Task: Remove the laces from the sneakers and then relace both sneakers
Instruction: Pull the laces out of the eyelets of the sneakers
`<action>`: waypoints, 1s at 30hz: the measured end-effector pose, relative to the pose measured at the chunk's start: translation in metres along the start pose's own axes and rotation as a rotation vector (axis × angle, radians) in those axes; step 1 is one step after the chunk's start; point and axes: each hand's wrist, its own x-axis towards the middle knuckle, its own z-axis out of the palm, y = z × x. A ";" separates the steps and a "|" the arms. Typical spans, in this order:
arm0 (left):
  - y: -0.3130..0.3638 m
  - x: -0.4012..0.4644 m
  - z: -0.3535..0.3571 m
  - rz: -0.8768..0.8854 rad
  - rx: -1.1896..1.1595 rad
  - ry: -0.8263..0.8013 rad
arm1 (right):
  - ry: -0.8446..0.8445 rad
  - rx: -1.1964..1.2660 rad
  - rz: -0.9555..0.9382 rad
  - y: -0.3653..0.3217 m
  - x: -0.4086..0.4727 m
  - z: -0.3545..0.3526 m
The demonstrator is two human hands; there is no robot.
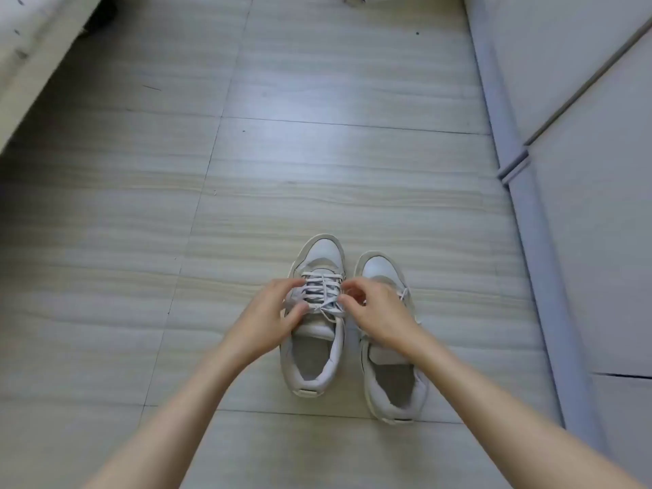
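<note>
Left hand [271,312]: fingers curled over the outer side of the left sneaker [315,319], thumb tip pressed near the lowest lace crossing. Fingertips reach the eyelet row; whether they pinch a strand or only rest on it cannot be told.

Right hand [379,314]: fingers bent inward, tips drawn together at the inner edge of the same lacing, apparently nipping a strand of the white lace [323,289]. The exact grip is hidden behind the knuckles.

Lace: threaded in crossed rows over the left sneaker's tongue, with 1 loose end trailing just below the crossings toward the right hand.

Right sneaker [388,347]: stands just beside the left one, toes pointing away from the person, heels nearest. Its lacing is mostly covered by the right hand; a short bit of white lace shows past the wrist.

Both sneakers are pale grey-white, upright on their soles on the wood-grain tile floor [317,171].

Both forearms bare, reaching in from the bottom corners.

White cabinet front [582,135] runs along the right. Pale furniture edge [31,47] at upper left.
</note>
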 end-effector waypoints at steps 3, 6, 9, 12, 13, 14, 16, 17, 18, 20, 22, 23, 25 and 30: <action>-0.010 -0.001 0.008 -0.028 0.036 -0.081 | -0.060 -0.088 -0.041 0.003 0.000 0.008; -0.015 -0.001 0.013 -0.065 -0.009 -0.104 | -0.112 -0.183 -0.058 0.004 -0.004 0.014; -0.017 -0.002 0.012 -0.076 -0.060 -0.039 | -0.124 -0.254 -0.069 0.004 -0.008 0.016; -0.015 -0.007 0.011 -0.104 -0.093 -0.002 | -0.092 -0.327 -0.089 -0.002 -0.010 0.016; -0.013 -0.009 0.008 -0.118 -0.093 0.006 | -0.084 -0.338 -0.089 -0.005 -0.012 0.015; -0.011 -0.011 0.005 -0.129 -0.089 0.014 | -0.075 -0.329 -0.091 -0.009 -0.015 0.014; -0.001 -0.017 -0.006 -0.130 -0.085 0.036 | -0.055 -0.248 -0.102 -0.018 -0.024 0.009; 0.006 -0.022 -0.013 -0.121 -0.094 0.052 | -0.037 -0.192 -0.112 -0.024 -0.030 0.003; 0.014 -0.026 -0.021 -0.109 -0.104 0.072 | -0.010 -0.138 -0.123 -0.032 -0.036 -0.003; 0.035 -0.037 -0.040 -0.075 -0.118 0.122 | 0.054 -0.065 -0.136 -0.049 -0.050 -0.020; 0.061 -0.049 -0.063 -0.026 -0.120 0.190 | 0.098 -0.003 -0.119 -0.070 -0.066 -0.040; 0.076 -0.057 -0.075 0.004 -0.129 0.229 | 0.107 0.024 -0.108 -0.081 -0.076 -0.051; 0.109 -0.075 -0.100 0.069 -0.166 0.311 | 0.111 0.069 -0.097 -0.104 -0.100 -0.073; 0.193 -0.136 -0.156 0.250 -0.332 0.415 | 0.112 0.505 -0.193 -0.162 -0.173 -0.114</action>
